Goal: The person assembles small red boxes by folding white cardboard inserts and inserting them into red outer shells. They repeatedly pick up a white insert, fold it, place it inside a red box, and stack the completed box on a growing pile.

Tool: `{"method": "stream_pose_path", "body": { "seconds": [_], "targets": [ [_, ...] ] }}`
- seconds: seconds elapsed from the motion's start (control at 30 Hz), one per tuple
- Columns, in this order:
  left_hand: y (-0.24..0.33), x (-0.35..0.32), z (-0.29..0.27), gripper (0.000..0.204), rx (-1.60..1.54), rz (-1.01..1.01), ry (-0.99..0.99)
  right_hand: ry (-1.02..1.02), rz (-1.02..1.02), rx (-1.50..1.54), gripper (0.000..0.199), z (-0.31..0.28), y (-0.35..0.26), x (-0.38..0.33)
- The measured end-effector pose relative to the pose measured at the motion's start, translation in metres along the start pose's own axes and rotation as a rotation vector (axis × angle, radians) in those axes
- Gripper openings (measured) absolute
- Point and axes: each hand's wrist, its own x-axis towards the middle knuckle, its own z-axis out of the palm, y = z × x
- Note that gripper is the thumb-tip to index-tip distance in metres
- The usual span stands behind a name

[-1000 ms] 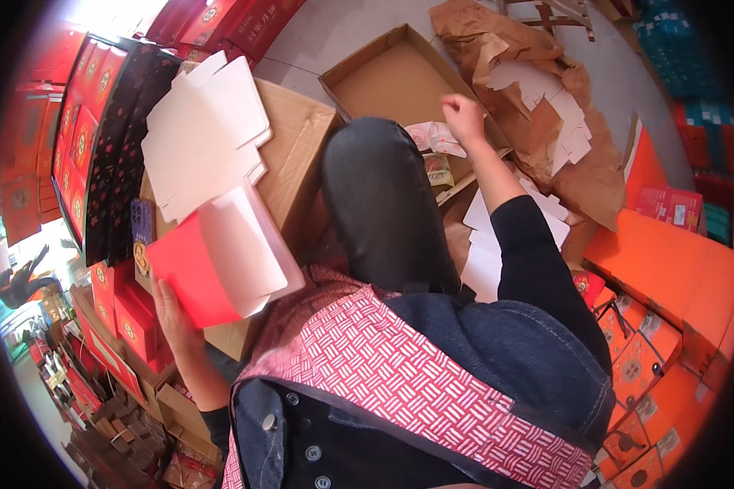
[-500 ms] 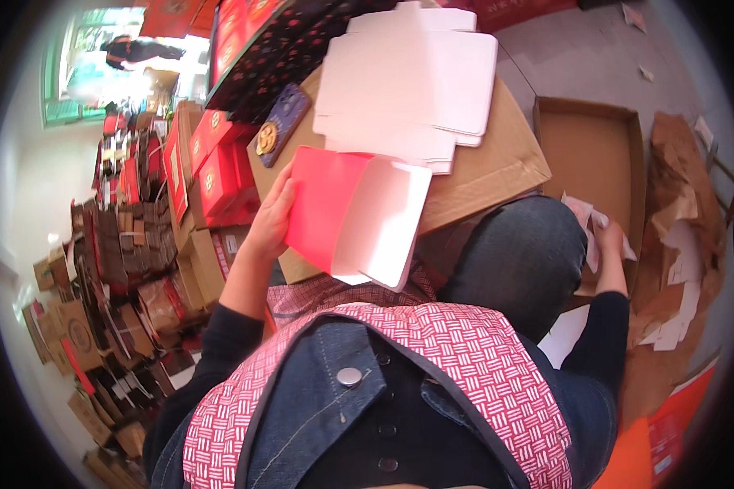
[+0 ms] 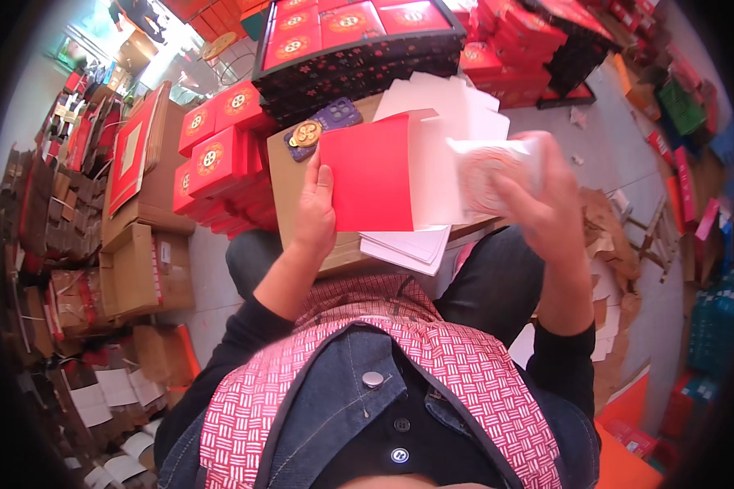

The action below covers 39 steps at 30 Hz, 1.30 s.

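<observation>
The left hand [image 3: 314, 213] is pinching the red card [image 3: 367, 173] at its left edge over the carton [image 3: 289, 175]; right hand [image 3: 546, 208] fingers are gripping a blurred insert [image 3: 489, 175]. Light, bendable card: edges probably suit holding.

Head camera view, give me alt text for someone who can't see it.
A seated person's left hand holds a red and white folded card sheet while the right hand holds a blurred white piece with a red round design against it. A cardboard box with white sheets sits ahead, red boxes stacked around.
</observation>
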Motion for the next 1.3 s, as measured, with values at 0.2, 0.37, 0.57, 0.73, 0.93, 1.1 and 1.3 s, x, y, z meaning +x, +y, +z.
{"method": "stream_pose_path", "body": {
  "seconds": [0.2,0.37,0.57,0.73,0.93,1.1,1.3],
  "targets": [
    [0.007,-0.033,-0.011,0.041,-0.201,0.066,0.144,-0.004,-0.055,-0.403,0.031,0.065,-0.065,0.027],
    [0.002,-0.04,-0.018,0.042,-0.384,0.054,0.201,0.321,-0.067,0.13,0.057,0.097,-0.059,-0.014],
    [-0.024,-0.053,0.007,0.045,-0.332,0.1,0.187,0.252,0.036,0.516,0.06,0.154,-0.017,-0.046],
    [0.018,-0.063,-0.017,0.058,-0.191,0.128,-0.013,0.255,-0.079,0.528,0.053,0.128,-0.007,-0.045],
    [0.017,-0.087,-0.005,0.063,0.088,0.078,-0.247,0.105,0.074,0.541,0.051,0.126,0.007,-0.095],
    [-0.01,-0.099,-0.001,0.041,0.152,-0.164,-0.219,0.052,0.243,0.395,0.041,0.111,0.025,-0.124],
    [-0.022,-0.088,0.009,0.021,0.379,-0.245,-0.354,0.116,0.293,0.411,0.035,0.092,0.057,-0.145]
  ]
}}
